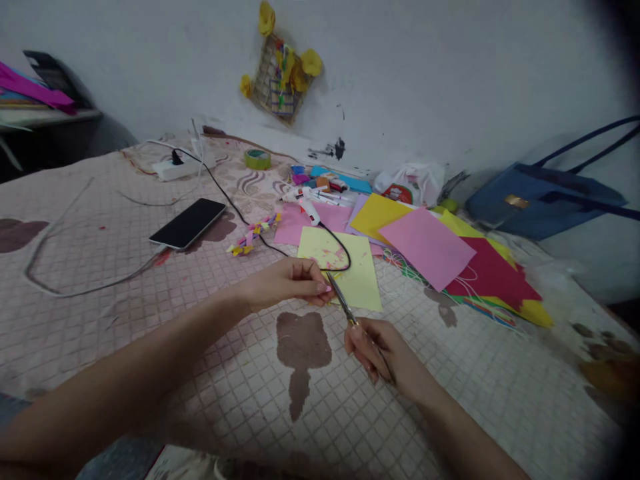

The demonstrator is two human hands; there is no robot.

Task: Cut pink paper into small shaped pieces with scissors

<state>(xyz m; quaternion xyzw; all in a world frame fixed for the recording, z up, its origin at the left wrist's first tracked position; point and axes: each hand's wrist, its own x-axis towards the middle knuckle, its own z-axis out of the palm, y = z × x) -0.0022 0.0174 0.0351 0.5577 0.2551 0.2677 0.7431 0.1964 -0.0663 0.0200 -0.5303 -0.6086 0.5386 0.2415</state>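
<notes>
My left hand [295, 281] pinches a tiny pink piece [329, 289] between thumb and fingertips, over the near edge of a pale yellow sheet [363, 273]. My right hand [375, 350] is closed around the handles of a pair of scissors [343, 298]. The blades point up and to the left, their tips close to the pink piece; whether they touch it I cannot tell. Small pink scraps [327, 257] lie on the pale yellow sheet. Left of that sheet sits a garland of small pink, yellow and purple pieces [255, 235].
A glue gun [307, 204] with a black cord lies behind the pale yellow sheet. Coloured papers [427, 247] and white strings are at the right. A phone [189, 224] with a cable, a power strip [175, 168], green tape [257, 159] and a blue bag [540, 200] surround these.
</notes>
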